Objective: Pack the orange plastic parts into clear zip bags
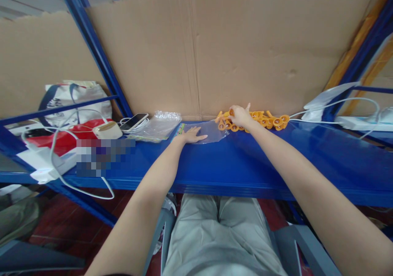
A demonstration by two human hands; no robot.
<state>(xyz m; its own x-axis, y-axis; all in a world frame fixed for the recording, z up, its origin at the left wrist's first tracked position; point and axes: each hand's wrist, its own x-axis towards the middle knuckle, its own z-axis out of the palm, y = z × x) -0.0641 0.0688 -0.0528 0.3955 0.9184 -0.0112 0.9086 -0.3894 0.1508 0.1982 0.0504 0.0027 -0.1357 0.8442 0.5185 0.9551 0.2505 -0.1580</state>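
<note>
Seen from our head camera, our left hand (192,136) flat and open on a clear plastic bag (215,129) on the blue bench (245,161), our right hand (240,115) curled over orange pieces (272,121) heaped against the cardboard (215,55), its grip impossible to tell

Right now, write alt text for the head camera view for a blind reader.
A person's right hand touches a row of small orange plastic pieces at the back of a blue shelf, while the left hand lies flat on a clear plastic bag beside them. A phone and a stack of clear bags lie further left.
</note>
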